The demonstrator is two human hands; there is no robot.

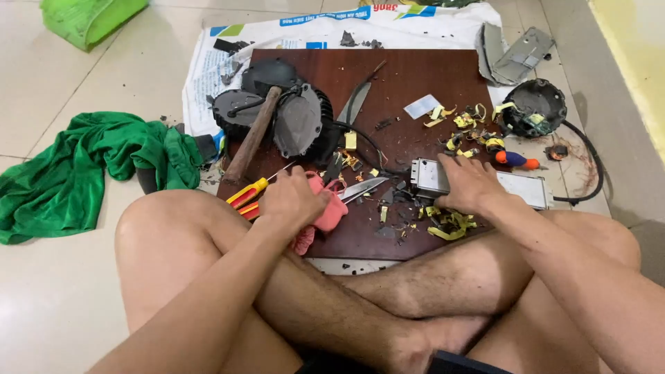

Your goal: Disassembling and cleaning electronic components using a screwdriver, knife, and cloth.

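You are sitting cross-legged on the floor, and your hands are working at the near edge of the dark wooden board [415, 76]. Your left hand [291, 201] is closing on a pink cloth [331, 211], pressing it to the board just beside the yellow-handled screwdriver [248, 192] and the scissors [364, 187]. Your right hand [467, 183] is lying over a small grey metal box [428, 176], fingers spread on top; I cannot tell if it is really gripping it. I am judging that you are still dismantling this box: the yellow tape scraps [447, 228] are lying around it. The next move is probably needing a firm hold and a tool under the casing. Farther away, a hammer [253, 135] is resting across the black motor housing [298, 121], and a green garment [83, 166] is lying on the tiles at your left
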